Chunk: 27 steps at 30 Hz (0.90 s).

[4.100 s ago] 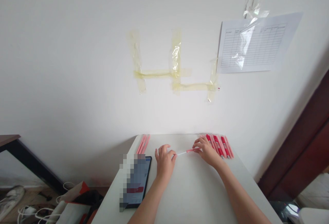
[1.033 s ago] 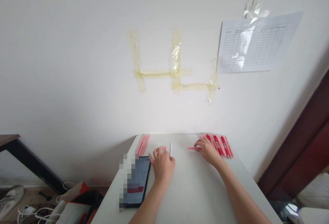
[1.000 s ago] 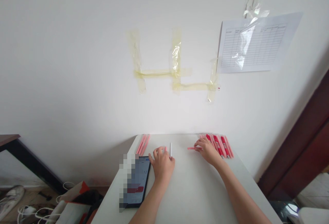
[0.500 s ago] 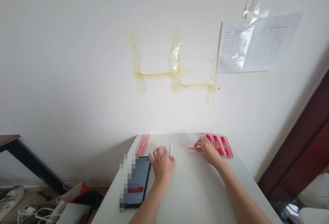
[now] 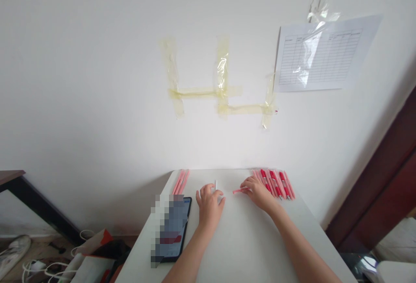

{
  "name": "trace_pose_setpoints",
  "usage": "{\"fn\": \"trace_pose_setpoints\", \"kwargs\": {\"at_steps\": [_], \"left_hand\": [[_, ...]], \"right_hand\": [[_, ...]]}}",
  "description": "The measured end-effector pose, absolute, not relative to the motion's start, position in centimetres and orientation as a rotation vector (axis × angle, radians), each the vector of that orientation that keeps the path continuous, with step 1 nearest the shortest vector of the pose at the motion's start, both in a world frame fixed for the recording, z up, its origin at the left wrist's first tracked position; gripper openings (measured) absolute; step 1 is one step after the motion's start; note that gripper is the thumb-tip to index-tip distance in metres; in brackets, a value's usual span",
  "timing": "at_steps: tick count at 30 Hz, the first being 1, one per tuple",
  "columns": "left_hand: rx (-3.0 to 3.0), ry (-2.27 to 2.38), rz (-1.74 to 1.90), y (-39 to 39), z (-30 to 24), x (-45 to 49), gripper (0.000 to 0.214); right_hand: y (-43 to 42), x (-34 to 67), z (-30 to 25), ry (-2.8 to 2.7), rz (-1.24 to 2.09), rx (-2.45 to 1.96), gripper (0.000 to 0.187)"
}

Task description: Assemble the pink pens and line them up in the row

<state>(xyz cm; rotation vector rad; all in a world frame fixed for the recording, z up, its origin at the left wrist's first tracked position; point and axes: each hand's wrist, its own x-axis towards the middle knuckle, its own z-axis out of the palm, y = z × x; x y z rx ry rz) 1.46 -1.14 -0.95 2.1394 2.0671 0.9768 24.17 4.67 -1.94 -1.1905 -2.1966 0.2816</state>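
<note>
My left hand (image 5: 209,203) rests on the white table (image 5: 247,248), fingers closed round a thin white pen refill (image 5: 216,184) that sticks up past them. My right hand (image 5: 258,193) pinches a pink pen barrel (image 5: 237,191) that points left toward the left hand; a small gap separates the two parts. Just right of the right hand lies a row of several red-and-pink pens (image 5: 277,184). A few pink barrels (image 5: 180,182) lie at the table's far left corner.
A dark tablet (image 5: 175,229) lies on the table's left edge beside my left forearm. The table stands against a white wall with tape strips (image 5: 222,88) and a printed sheet (image 5: 321,55). Cables and bags (image 5: 81,261) clutter the floor at left; a dark wooden door frame (image 5: 380,179) stands at right.
Four seconds ago refill and pink barrel were joined between my hands. They then came apart. In the last half second both hands shifted toward each other, narrowing the gap.
</note>
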Motion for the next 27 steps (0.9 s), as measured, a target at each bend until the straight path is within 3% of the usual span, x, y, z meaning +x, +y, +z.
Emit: {"fn": "trace_pose_setpoints", "kwargs": {"at_steps": [27], "left_hand": [[2.134,2.028,0.891,-1.0,-1.1,1.6,0.011]], "right_hand": [[3.7,21.6,-1.4,-2.268,0.070,-1.049,0.022]]}}
